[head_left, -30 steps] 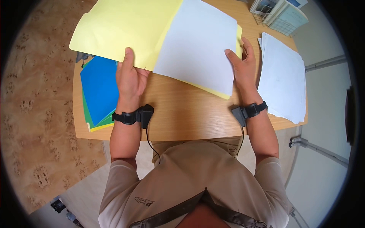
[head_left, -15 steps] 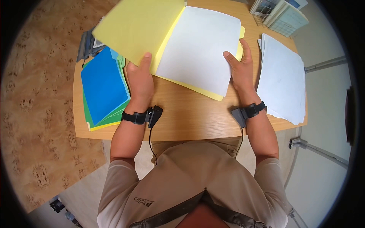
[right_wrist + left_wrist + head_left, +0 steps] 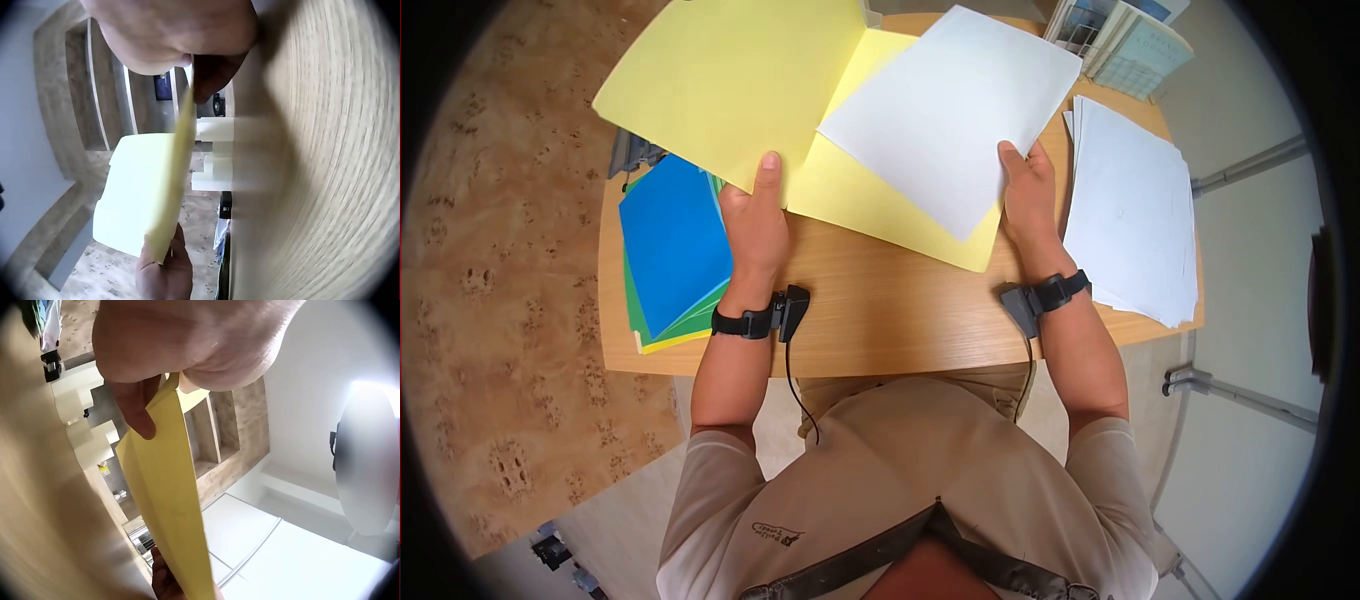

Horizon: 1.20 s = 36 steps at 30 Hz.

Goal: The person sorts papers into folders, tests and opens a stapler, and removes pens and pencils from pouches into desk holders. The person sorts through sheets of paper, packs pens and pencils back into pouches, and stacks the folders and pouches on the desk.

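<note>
A yellow paper folder (image 3: 730, 90) is held opened above the desk in the head view. On its right half lies a white sheet (image 3: 960, 110), turned askew, with its upper right corner past the folder's edge. My left hand (image 3: 757, 230) pinches the folder's lower edge just left of the fold, thumb on the inner face. At the right edge my right hand (image 3: 1030, 200) grips folder and sheet, thumb on top and fingers underneath. Edge-on in the left wrist view, the folder (image 3: 169, 487) passes between thumb and fingers.
Blue and green folders (image 3: 670, 240) are stacked on the desk at the left, partly under the raised cover. A pile of white sheets (image 3: 1130, 210) lies at the right. Behind it stands a wire rack (image 3: 1140, 60) with booklets. A whiteboard frame (image 3: 1250, 165) borders the desk's right side.
The white sheet has rotated clockwise, from lined up with the folder to askew. The left cover lifted towards the fold, then swung back out left. My left hand shifted right, then slightly back.
</note>
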Tool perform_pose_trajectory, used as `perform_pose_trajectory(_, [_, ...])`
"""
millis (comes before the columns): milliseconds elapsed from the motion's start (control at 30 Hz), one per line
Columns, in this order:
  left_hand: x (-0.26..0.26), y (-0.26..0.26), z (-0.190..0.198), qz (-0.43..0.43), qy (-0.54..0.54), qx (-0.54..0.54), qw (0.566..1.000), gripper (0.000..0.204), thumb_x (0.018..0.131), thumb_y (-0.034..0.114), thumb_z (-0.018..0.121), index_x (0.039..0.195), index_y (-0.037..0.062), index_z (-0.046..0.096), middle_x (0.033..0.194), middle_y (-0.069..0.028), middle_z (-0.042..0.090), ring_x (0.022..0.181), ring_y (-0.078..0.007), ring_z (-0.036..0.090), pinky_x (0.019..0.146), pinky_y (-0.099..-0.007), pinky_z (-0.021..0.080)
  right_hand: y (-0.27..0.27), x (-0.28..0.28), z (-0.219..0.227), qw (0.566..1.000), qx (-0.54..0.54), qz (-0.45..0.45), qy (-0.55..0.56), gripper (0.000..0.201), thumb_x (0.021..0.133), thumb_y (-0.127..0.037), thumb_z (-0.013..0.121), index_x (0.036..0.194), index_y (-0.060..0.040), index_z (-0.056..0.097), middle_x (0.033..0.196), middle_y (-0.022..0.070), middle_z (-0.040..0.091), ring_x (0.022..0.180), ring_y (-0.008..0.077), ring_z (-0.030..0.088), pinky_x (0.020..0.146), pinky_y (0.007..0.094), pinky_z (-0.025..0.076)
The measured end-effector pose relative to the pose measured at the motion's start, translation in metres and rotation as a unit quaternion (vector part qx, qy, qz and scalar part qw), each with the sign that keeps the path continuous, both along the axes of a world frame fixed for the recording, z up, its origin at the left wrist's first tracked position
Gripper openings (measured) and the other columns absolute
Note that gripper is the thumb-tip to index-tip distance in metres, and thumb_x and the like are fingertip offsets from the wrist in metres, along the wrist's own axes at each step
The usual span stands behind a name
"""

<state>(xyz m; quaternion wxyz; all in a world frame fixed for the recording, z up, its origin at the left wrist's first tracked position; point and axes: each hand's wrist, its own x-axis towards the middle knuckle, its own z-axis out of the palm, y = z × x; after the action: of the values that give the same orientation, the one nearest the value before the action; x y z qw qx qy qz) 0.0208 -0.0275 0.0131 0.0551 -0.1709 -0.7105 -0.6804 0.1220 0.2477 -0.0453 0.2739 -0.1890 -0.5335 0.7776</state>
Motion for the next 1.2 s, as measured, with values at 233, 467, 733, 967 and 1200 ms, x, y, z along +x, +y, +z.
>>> perform_pose_trajectory(233, [0.013, -0.028, 0.005, 0.039, 0.002, 0.030, 0.999, 0.026, 0.105, 0.015, 0.059, 0.119, -0.0064, 0.066, 0.114, -0.0077, 0.071, 0.100, -0.0135, 0.065, 0.088, -0.0284, 0.052, -0.001, 0.000, -0.005, 1.000, -0.009, -0.005, -0.025, 0.031, 0.109, -0.013, 0.047, 0.128, 0.0073, 0.061, 0.115, 0.0106, 0.070, 0.097, 0.0136, 0.065, 0.087, 0.0285, 0.052])
perform_pose_trajectory(467, [0.012, -0.118, 0.023, 0.214, 0.017, -0.022, 0.976, 0.021, 0.104, 0.012, 0.058, 0.107, -0.0062, 0.069, 0.100, -0.0047, 0.071, 0.089, -0.0098, 0.061, 0.079, -0.0287, 0.050, -0.003, 0.001, -0.006, 0.999, -0.034, -0.004, -0.004, 0.030, 0.109, -0.013, 0.048, 0.126, 0.0060, 0.062, 0.112, 0.0100, 0.071, 0.095, 0.0137, 0.065, 0.087, 0.0284, 0.053])
perform_pose_trajectory(733, [0.014, -0.238, 0.020, 0.286, 0.064, -0.229, 0.928, 0.030, 0.098, -0.003, 0.051, 0.121, -0.0036, 0.069, 0.112, -0.0077, 0.073, 0.102, -0.0158, 0.067, 0.089, -0.0300, 0.052, -0.004, 0.000, -0.008, 0.999, -0.041, 0.035, -0.004, 0.028, 0.108, -0.011, 0.049, 0.126, 0.0055, 0.063, 0.113, 0.0097, 0.071, 0.097, 0.0136, 0.066, 0.088, 0.0285, 0.053])
perform_pose_trajectory(967, [0.038, -0.248, 0.012, -0.014, -0.024, -0.503, 0.864, 0.055, 0.082, -0.007, 0.049, 0.133, 0.0054, 0.064, 0.134, -0.0223, 0.064, 0.135, -0.0365, 0.055, 0.118, -0.0384, 0.038, -0.007, 0.000, -0.005, 0.998, -0.041, 0.039, -0.017, 0.029, 0.107, -0.011, 0.050, 0.126, 0.0063, 0.063, 0.115, 0.0109, 0.071, 0.098, 0.0144, 0.066, 0.089, 0.0286, 0.052])
perform_pose_trajectory(1200, [0.015, -0.144, 0.046, -0.017, 0.014, -0.264, 0.964, 0.026, 0.099, 0.010, 0.059, 0.119, -0.0039, 0.068, 0.117, -0.0107, 0.073, 0.113, -0.0210, 0.066, 0.102, -0.0314, 0.048, -0.006, -0.002, -0.010, 0.998, -0.022, 0.058, -0.024, 0.028, 0.106, -0.010, 0.051, 0.125, 0.0068, 0.064, 0.114, 0.0116, 0.072, 0.098, 0.0148, 0.066, 0.091, 0.0290, 0.052])
